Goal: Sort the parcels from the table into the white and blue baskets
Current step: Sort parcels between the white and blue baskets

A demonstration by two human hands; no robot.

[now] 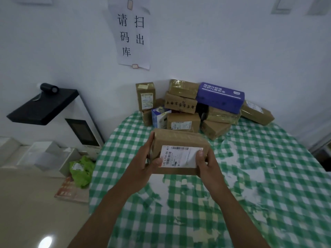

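A brown box [179, 151] sits in the middle of the frame, held up above the desk [250, 176], with its white label [180, 156] turned toward the camera (barcodes and the print "L714-00 411" can be read on it). The left hand [143, 161] grips the box's left end, thumb on the label's lower left corner and fingers [149, 140] wrapped round the far side. The right hand [207, 163] grips the right end, thumb pressed on the label's right edge, the other fingers hidden behind the box. Just beyond the box, toward the upper centre of the frame, a pile [197, 108] of parcels lies against the wall: mostly brown taped cartons, one standing upright at the left, a blue box [221, 97] with white lettering on top, and a small white-and-blue carton [160, 117] low in front. The desk wears a green-and-white checked cloth, worn pale in patches. On the wall in the upper centre hangs a paper sign [132, 33] with black characters. At the left of the frame stands a white machine [84, 129] with a dark screen and a black tray, and below it on the floor lies a green bag [82, 169].
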